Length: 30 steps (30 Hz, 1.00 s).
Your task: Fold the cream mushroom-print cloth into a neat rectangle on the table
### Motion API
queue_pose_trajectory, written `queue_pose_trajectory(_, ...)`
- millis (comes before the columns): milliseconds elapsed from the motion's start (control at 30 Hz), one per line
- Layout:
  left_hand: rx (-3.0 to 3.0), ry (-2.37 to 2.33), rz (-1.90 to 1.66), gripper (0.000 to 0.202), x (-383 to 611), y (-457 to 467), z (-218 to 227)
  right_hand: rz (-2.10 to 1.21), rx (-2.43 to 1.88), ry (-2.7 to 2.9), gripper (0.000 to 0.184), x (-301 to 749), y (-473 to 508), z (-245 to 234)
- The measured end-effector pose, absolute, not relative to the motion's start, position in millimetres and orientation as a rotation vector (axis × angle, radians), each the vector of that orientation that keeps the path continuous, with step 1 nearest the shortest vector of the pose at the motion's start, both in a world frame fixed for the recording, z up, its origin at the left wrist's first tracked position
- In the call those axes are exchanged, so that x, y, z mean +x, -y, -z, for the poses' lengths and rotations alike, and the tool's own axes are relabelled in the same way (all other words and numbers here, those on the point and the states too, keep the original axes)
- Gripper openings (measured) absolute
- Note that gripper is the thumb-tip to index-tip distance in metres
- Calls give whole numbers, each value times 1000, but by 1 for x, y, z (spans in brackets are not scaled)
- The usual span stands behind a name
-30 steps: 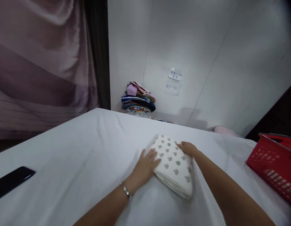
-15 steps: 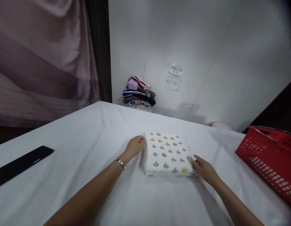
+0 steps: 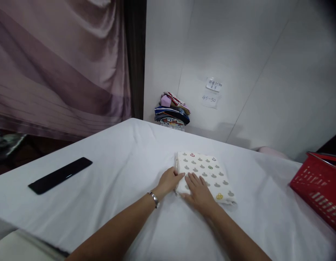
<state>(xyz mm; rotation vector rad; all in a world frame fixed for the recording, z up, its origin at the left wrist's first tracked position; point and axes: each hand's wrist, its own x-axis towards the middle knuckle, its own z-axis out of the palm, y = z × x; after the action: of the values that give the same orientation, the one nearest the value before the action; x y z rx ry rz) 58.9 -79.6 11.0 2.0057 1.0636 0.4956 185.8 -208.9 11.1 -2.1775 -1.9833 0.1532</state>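
Observation:
A folded white cloth (image 3: 208, 174) printed with grey, red, green and yellow mushroom-like shapes lies on the white-covered table. At its left edge my left hand (image 3: 169, 180), with a metal band on the wrist, pinches the layers, thumb on top and fingertips partly hidden. My right hand (image 3: 199, 192) rests flat on the near left part of the cloth, fingers stretched out, close to the left thumb. The near left corner is partly covered by my hands.
A long black flat object (image 3: 61, 175) lies on the table (image 3: 116, 156) at left. To the right stands a red plastic basket (image 3: 320, 185). Behind the far edge, a stack of folded fabrics (image 3: 172, 110) sits by the wall with paper signs (image 3: 210, 98). A pinkish curtain (image 3: 62, 72) hangs at left.
My right hand has moved from the cloth's right edge to its near left part and lies flat. My left hand has slid nearer along the left edge. The view has turned left.

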Motion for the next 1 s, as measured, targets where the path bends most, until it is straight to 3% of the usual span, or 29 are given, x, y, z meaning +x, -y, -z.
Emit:
queue_pose_trajectory(333,2025,-1056,-513,27,63,76,-1,106,-2022,2100,63,178,210,7)
queue_pose_trajectory(567,1987,-1034,-428,33,63,73,1,113,-1925,2136,60,173,211,10)
queue_pose_trajectory(1000,1963,-1031,-391,15,61,69,0,95,-1833,2161,52,178,218,11)
